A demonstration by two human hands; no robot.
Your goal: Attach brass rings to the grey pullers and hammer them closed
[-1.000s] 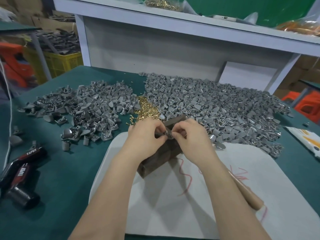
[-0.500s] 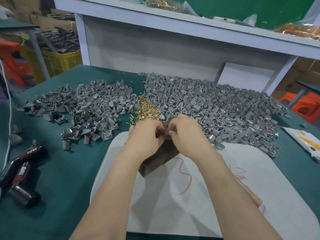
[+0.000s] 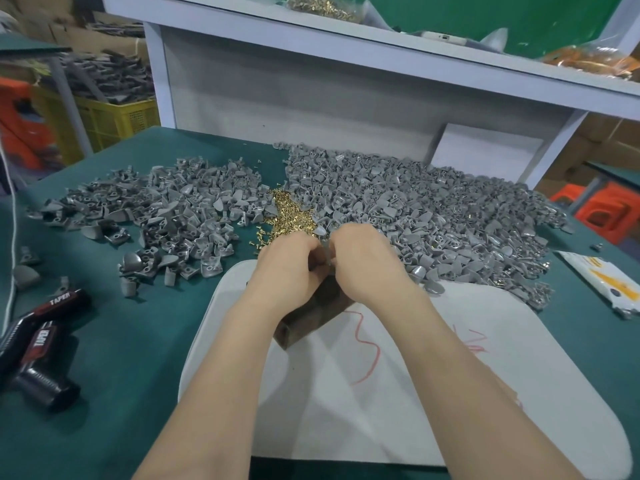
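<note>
Left hand (image 3: 289,271) and right hand (image 3: 369,263), fingers curled, pinch one grey puller (image 3: 326,251) between them over the wooden block (image 3: 313,320).

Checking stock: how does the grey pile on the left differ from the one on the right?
The left pile is smaller and looser; the right pile is larger and denser. The right pile spills onto the white board; the left pile lies on the green table. Both are grey pullers beside the brass rings.

Forearms (image 3: 221,375), left grip (image 3: 287,268) and right grip (image 3: 367,261) are bare.
</note>
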